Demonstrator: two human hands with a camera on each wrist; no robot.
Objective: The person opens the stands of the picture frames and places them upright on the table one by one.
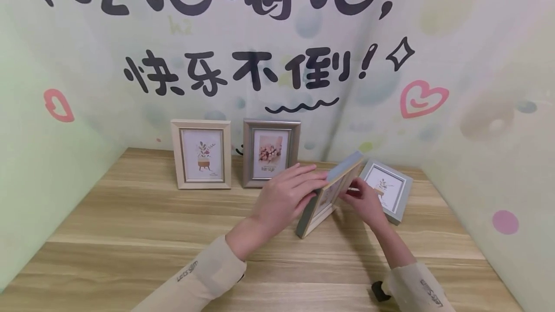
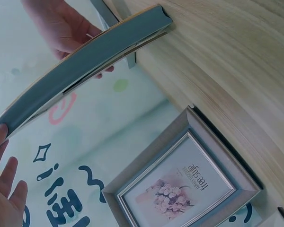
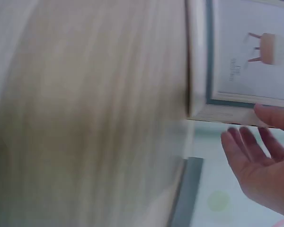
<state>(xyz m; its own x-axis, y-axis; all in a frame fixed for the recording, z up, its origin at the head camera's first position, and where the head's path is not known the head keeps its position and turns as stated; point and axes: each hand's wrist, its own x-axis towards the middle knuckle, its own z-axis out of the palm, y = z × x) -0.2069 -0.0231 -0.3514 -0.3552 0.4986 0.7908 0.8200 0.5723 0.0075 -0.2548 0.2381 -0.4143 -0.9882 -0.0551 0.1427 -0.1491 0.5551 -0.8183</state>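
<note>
A cream-fronted picture frame [image 1: 330, 195] with blue-grey sides leans at an angle above the table, its lower corner at the wood in the head view. My left hand [image 1: 284, 196] touches its upper left edge with fairly straight fingers; in the left wrist view, a fingertip meets the end of the blue-grey side while other fingers stand off. At the opposite edge, my right hand [image 1: 363, 201] grips the frame. The right wrist view shows that thumb on the front border [image 3: 227, 111] and the fingers behind. A potted-plant picture [image 3: 260, 49] shows inside.
A cream frame [image 1: 176, 158] and a silver-brown frame [image 1: 248, 158] stand upright along the back wall. A grey frame [image 1: 405, 191] lies tilted back behind my right hand. The wooden table [image 1: 143, 254] is bounded by printed cloth walls [image 1: 477, 167].
</note>
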